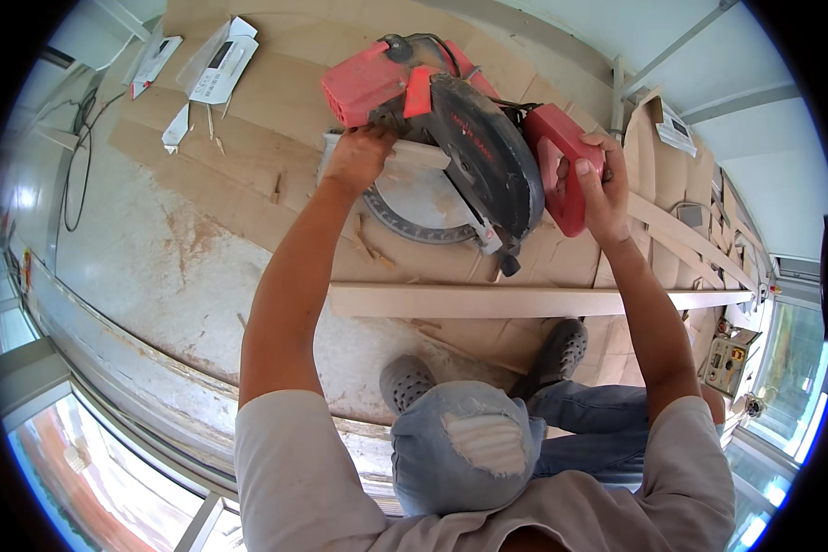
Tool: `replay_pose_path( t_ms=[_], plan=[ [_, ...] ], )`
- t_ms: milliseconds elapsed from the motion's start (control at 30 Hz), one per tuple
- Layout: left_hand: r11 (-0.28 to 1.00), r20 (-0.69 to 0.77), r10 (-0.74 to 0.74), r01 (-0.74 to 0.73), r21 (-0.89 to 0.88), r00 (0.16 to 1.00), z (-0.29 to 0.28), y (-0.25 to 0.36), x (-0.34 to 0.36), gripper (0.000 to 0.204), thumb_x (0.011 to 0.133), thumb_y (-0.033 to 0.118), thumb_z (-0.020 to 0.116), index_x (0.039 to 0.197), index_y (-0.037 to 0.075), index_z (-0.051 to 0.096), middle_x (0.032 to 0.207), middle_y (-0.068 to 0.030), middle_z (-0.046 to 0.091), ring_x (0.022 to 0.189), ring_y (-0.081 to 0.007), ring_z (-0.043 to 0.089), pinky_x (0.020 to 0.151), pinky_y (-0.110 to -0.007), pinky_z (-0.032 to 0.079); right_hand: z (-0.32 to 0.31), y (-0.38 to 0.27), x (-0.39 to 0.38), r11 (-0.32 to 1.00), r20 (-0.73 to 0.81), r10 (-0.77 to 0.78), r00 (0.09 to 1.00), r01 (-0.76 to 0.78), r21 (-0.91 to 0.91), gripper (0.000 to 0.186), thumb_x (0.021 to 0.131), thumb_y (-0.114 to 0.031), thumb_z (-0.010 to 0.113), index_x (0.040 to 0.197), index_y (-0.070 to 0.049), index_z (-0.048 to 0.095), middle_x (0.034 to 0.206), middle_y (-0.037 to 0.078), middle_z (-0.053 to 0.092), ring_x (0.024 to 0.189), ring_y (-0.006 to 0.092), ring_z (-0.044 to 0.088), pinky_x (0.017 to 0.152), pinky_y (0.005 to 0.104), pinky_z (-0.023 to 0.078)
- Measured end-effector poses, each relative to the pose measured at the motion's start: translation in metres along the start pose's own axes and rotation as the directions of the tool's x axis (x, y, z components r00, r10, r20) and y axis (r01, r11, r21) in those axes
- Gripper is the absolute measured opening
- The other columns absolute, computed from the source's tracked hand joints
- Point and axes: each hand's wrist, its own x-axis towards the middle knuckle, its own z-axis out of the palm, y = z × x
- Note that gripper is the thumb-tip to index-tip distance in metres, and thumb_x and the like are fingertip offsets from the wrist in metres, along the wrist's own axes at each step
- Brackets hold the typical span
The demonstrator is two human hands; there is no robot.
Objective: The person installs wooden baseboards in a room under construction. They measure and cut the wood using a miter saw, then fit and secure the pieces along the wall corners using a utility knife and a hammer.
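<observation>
A red and black miter saw (474,152) sits on cardboard in front of me. My right hand (598,189) is closed round its red D-shaped handle, at the right of the blade guard. My left hand (363,152) has its fingers curled over the left end of a short pale wooden piece (419,156) lying across the saw's table, just below the red motor housing; the fingertips are partly hidden. A long pale board (488,299) lies crosswise between the saw and my feet. Small wood offcuts (368,244) lie beside the saw's left side.
Cardboard sheets (248,175) cover much of the floor. Torn white packets (216,74) and a black cable (83,156) lie at upper left. Several boards (699,248) lie at right, near a box of small items (727,363). White walls and glass panes (791,350) edge the space.
</observation>
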Motion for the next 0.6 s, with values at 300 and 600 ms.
replay_pose_path(
  t_ms=[300, 600],
  plan=[
    [0.996, 0.067, -0.078, 0.08, -0.038, 0.995, -0.007, -0.002, 0.002, 0.023, 0.081, 0.018, 0.073, 0.103, 0.01, 0.069, 0.105, -0.0069, 0.071, 0.109, -0.0264, 0.064, 0.093, -0.042, 0.05, 0.055, -0.105, 0.194, 0.918, 0.164, 0.112, 0.98, -0.039, -0.393, 0.035, 0.101, -0.034, 0.061, 0.116, -0.003, 0.064, 0.096, 0.009, 0.07, 0.085, 0.0156, 0.066, 0.079, 0.0316, 0.055],
    [0.963, -0.125, -0.22, 0.196, -0.183, 0.967, -0.031, 0.017, -0.058, 0.028, 0.078, 0.016, 0.078, 0.103, 0.006, 0.069, 0.105, -0.0089, 0.071, 0.1, -0.0302, 0.065, 0.087, -0.04, 0.052, 0.082, -0.107, 0.299, 0.608, 0.324, 0.173, 0.93, 0.158, -0.778, 0.057, 0.103, -0.045, 0.046, 0.108, 0.005, 0.071, 0.109, 0.027, 0.071, 0.098, 0.0376, 0.069, 0.091, 0.0453, 0.051]
  ],
)
